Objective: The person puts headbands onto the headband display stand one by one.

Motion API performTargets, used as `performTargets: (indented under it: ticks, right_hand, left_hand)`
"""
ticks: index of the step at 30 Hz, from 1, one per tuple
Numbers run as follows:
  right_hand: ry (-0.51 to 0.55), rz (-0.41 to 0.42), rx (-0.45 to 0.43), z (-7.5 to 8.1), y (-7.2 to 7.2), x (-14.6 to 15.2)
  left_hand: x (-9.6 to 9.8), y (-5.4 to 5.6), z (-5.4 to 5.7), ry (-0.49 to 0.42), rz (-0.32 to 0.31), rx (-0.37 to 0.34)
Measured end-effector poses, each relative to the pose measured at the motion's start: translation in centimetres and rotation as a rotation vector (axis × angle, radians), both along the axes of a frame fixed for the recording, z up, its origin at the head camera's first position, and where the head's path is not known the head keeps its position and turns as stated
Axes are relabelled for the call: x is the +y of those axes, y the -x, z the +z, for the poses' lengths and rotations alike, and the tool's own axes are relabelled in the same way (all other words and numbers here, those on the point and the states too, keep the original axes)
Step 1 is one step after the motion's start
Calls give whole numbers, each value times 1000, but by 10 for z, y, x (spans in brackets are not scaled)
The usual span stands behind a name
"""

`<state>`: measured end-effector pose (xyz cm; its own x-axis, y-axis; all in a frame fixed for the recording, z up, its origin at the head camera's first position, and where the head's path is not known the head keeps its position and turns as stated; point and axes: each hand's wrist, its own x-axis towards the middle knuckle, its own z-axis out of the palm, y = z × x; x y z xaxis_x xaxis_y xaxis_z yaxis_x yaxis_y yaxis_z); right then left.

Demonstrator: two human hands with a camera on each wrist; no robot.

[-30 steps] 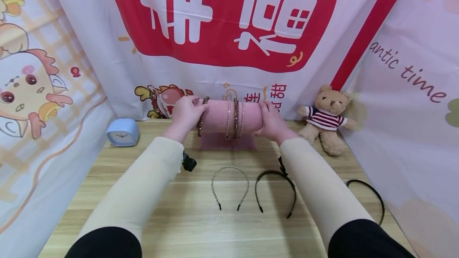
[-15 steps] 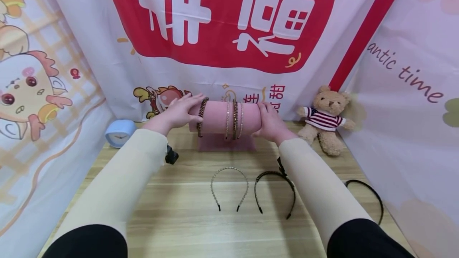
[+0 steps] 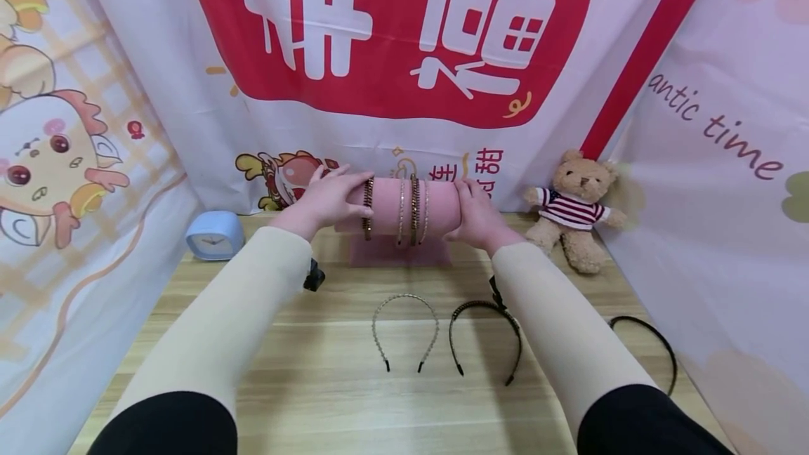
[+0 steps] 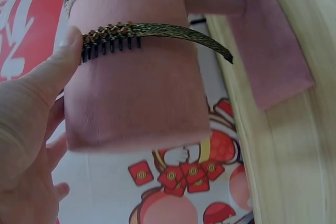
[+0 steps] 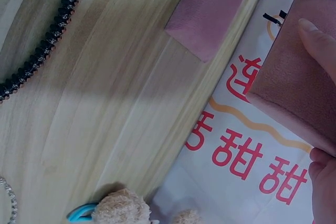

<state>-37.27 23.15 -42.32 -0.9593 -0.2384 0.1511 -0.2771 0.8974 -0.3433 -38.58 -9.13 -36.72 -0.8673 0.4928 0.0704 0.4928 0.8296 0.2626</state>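
Observation:
A pink cylindrical headband stand stands at the back of the table, with several headbands around it. My left hand is at its left end, thumb in front and fingers spread behind. In the left wrist view, the thumb touches a brown beaded headband with comb-like teeth, near where the beads begin. My right hand grips the stand's right end, its thumb lying along the front. A brown headband between two thin pale ones sits right of the cylinder's middle.
On the table lie a clear-beaded headband, a dark beaded headband and a plain black headband at the far right. A blue clock stands back left; a teddy bear sits back right. Printed cloth walls enclose the table.
My left hand shifted left along the cylinder, then came back right with the brown beaded headband, which now sits farther in from the left end. The right hand has stayed on the stand.

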Motion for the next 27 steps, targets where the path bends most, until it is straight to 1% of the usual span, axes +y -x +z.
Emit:
performTargets:
  ticks: [5, 9, 12, 15, 20, 27]
  right_hand:
    - [5, 1, 6, 1, -1, 1]
    - [9, -2, 2, 1, -1, 1]
    - [15, 0, 2, 1, -1, 1]
    - [16, -1, -1, 1, 0, 1]
    - [16, -9, -11, 2, 0, 0]
    - [12, -6, -1, -1, 1, 0]
  left_hand:
    - [18, -1, -3, 6, -9, 33]
    - [29, 0, -7, -21, -21, 33]
    - [34, 1, -10, -42, -18, 27]
    - [36, 1, -12, -55, -6, 25]
    - [38, 0, -13, -60, 3, 24]
    - [36, -1, -14, -49, -22, 28]
